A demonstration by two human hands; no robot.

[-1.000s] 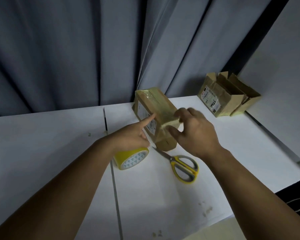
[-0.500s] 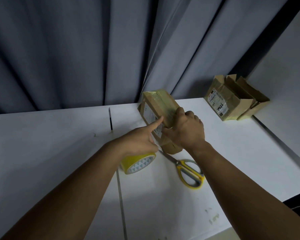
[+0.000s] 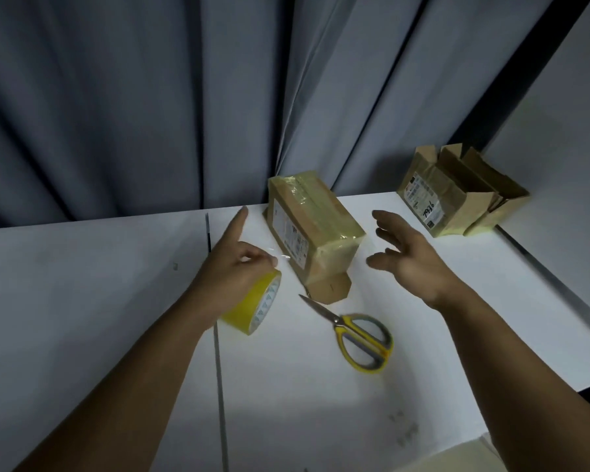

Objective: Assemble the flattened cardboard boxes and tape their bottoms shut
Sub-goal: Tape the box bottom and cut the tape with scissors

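Progress looks well along: the cardboard box stands on the white table near its far edge. Glossy tape bands cover its upper face and run down its near end. One small flap at the bottom of that end pokes out onto the table.

The right hand hovers at the box's 3 o'clock, apart from it. Its fingers are spread wide and hold nothing. The left hand is at the box's 9 o'clock with its forefinger straight. Its other fingers curl down onto the yellow tape roll, probably gripping it, though the hold is partly hidden.

The scissors lie at the box's 5 o'clock, with their tip just short of the flap. At 2 o'clock, well apart, the finished boxes sit open-topped against the wall.

This box's seam seems sealed. What is likely left is setting it with the others. No flattened boxes are in sight, so how many remain cannot be told.
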